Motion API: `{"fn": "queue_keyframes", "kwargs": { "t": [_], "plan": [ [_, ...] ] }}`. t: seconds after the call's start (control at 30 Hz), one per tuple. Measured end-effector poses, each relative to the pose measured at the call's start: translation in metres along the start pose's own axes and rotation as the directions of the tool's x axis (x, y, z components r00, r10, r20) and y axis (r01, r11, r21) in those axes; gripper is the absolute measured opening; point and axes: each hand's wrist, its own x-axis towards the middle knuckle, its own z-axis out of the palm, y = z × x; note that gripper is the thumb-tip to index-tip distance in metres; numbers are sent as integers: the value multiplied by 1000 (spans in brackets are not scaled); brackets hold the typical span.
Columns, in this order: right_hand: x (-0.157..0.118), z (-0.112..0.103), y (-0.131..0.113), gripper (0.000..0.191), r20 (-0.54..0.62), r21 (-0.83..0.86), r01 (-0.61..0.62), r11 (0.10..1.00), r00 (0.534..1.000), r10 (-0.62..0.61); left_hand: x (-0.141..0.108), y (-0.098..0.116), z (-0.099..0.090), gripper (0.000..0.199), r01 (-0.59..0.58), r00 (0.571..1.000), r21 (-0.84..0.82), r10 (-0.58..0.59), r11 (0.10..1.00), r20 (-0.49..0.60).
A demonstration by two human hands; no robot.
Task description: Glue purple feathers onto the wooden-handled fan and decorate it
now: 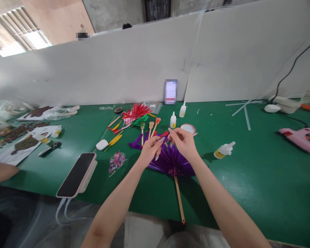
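Observation:
A purple pleated fan (170, 160) with a wooden handle (180, 199) lies on the green table, its handle pointing toward me. Over its upper edge, my left hand (152, 148) has its fingers closed in a pinch around a small purple piece (166, 138). My right hand (183, 142) pinches the same spot from the other side, fingertips almost meeting the left ones. Whether this piece is part of the fan is hard to make out. Just beyond the hands lie wooden sticks with shaped heads (151, 125) and loose purple strips (136, 142).
Glue bottles (224, 150) stand right and behind. A red and green fan (136, 115), yellow feathers (114, 140) and confetti (117, 162) lie left. A phone (77, 175) rests near the front edge. Far right is a pink glue gun (298, 137). Another person's arm (2, 173) shows at left.

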Motion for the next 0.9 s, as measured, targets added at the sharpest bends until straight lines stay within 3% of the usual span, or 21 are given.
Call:
{"fn": "queue_keyframes", "kwargs": {
  "t": [0.3,0.43,0.53,0.9],
  "plan": [
    [-1,1,-4,34,-19,3,1,1000,1000,-1,2,0,-2,28,-41,997,-2,41,999,-69],
    [3,-7,-7,36,-127,28,22,999,992,-18,2,-1,-4,27,-59,993,-38,55,998,-107],
    [5,-13,-9,35,-165,58,27,998,986,-17,0,0,-3,26,-68,994,26,70,997,-79],
    [5,-11,-4,33,73,133,-58,989,996,49,0,0,-2,25,-55,996,69,59,996,-62]
  ]
}}
